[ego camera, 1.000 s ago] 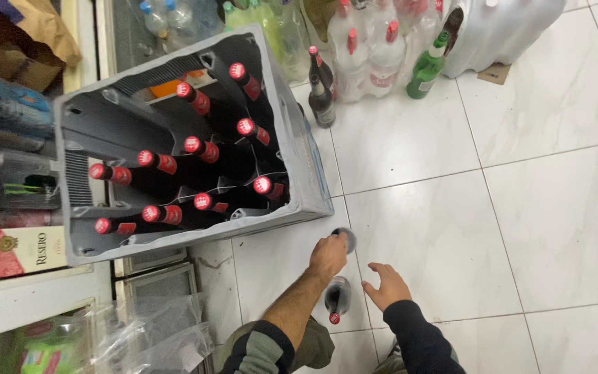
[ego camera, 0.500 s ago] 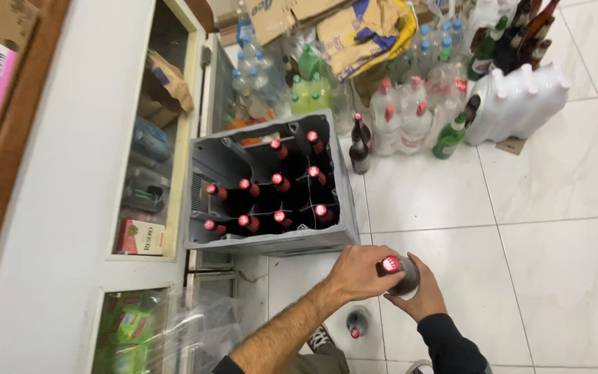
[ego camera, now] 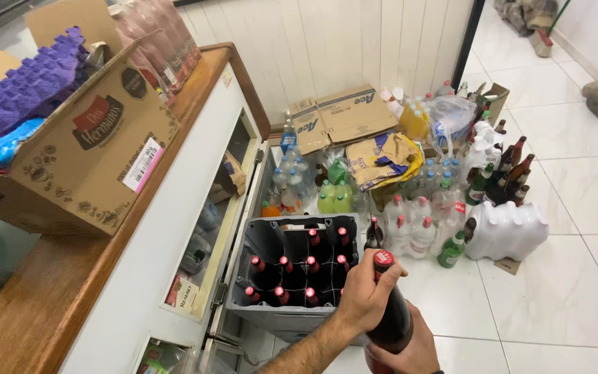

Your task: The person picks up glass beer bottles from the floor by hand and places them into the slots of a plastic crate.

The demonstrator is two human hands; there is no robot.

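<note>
White floor tiles (ego camera: 555, 298) lay under a grey crate (ego camera: 292, 315) of red-capped bottles. Beside it, the left hand (ego camera: 367, 294) wrapped the neck of a dark bottle (ego camera: 390, 315); the right hand's (ego camera: 406, 350) grip cupped its base.

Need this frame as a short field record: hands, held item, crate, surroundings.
left hand: wrapped around the neck of the dark bottle
right hand: supports the bottle's lower body
bottle: upright, red cap on
crate: grey, on floor, partly filled with red-capped bottles
beyond crate: plastic bottles, flattened cardboard boxes
counter: wooden top, open carton on it
</note>
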